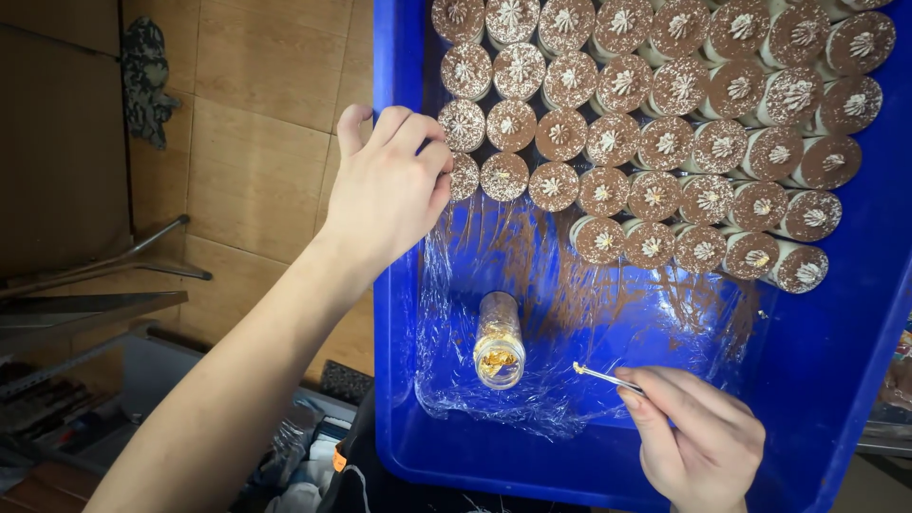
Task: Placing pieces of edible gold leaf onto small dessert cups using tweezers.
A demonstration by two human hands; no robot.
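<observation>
Several round cocoa-dusted desserts (655, 114), each topped with a white cream rosette, fill the far part of a blue plastic crate (845, 361). My left hand (385, 185) rests with curled fingers at the crate's left wall, fingertips touching a dessert (463, 177) at the row's left end. My right hand (698, 442) pinches thin metal tweezers (608, 378) low in the crate; a small gold flake sits at their tip. A small clear jar of gold leaf (499, 340) lies on its side on crumpled cling film (560, 313) smeared with cocoa.
Wooden panelling (256, 114) lies to the left of the crate. Metal bars (104, 261) and shelf edges sit at the lower left, above cluttered bags and items (294, 465) under the crate's near corner.
</observation>
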